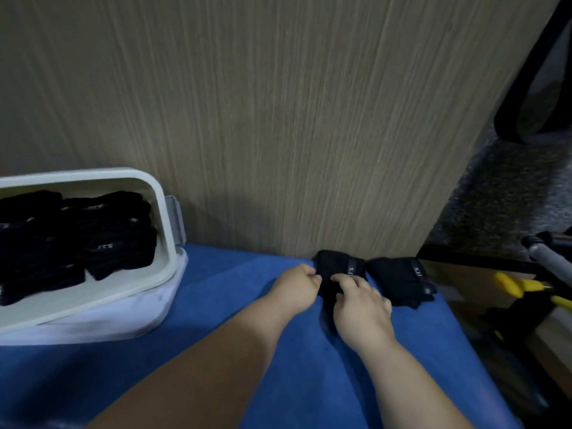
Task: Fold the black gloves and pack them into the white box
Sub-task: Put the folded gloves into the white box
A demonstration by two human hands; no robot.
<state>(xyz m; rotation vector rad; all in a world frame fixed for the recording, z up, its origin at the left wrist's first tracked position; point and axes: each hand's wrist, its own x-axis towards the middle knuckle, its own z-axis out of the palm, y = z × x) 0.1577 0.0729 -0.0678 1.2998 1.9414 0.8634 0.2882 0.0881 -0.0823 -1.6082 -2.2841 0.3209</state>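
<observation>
The left hand (297, 285) and right hand (361, 306) both pinch the black glove (335, 269) at the blue mat's (216, 274) far edge, and its loose fold may pop open when carried left to the white box (164, 230).

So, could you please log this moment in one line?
folding | left hand: grips glove | right hand: grips glove | second glove: untouched | white box: part-filled

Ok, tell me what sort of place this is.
Likely a small packing workstation: a white box already stacked with folded black gloves, a blue cloth-covered surface against a wood-grain panel, and another glove gripped by the left hand and right hand.
</observation>
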